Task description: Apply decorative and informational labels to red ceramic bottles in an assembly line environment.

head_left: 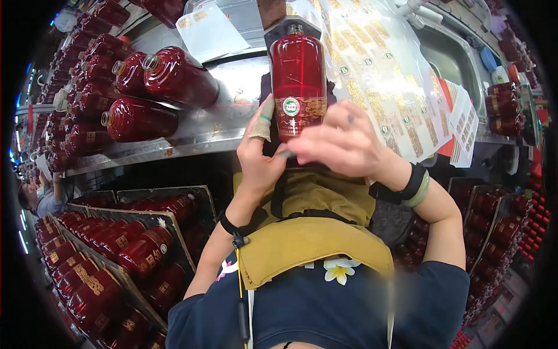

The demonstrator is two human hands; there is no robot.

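At twelve o'clock lies the red glass bottle (297, 64). Your left hand (258, 154), fingers spread open beside its seven-o'clock edge, seems gripping nothing; your right hand (343, 139) curls at five o'clock, hold unclear. Uneven pressing could wrinkle the gold label (315, 106).

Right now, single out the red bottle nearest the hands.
The gold-decorated bottle, its base end between the left hand and right hand; the bottles at left on the metal counter are apart from both.
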